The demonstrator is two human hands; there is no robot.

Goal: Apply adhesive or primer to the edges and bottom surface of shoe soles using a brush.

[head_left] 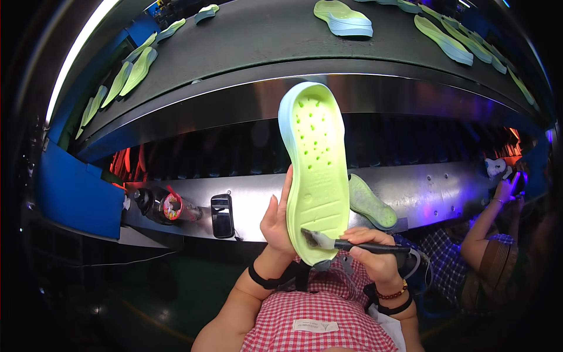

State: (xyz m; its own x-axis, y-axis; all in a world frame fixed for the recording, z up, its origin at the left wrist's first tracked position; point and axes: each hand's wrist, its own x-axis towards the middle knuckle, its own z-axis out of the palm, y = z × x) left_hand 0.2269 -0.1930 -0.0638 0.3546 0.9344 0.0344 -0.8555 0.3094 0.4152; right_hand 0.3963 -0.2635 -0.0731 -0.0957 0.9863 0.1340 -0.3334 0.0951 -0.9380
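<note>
A light green shoe sole [319, 193] with a pale blue rim stands tilted up before me, its hollow inner side with small holes facing me. My left hand [278, 220] grips it along its left edge, with the fingers partly hidden behind. In my right hand [375, 252] is a brush [363, 246] with a black handle, a tube at its back end. The bristles touch the lower part of the sole's inner face. Another green sole [370, 202] lies on the metal ledge just behind, to the right.
Beyond a metal ledge [258, 193] runs a dark conveyor belt [258, 41] carrying several soles. On the ledge's left are a black phone-like device [222, 216] and a dark bottle [153, 202]. A co-worker [487, 252] sits at the right.
</note>
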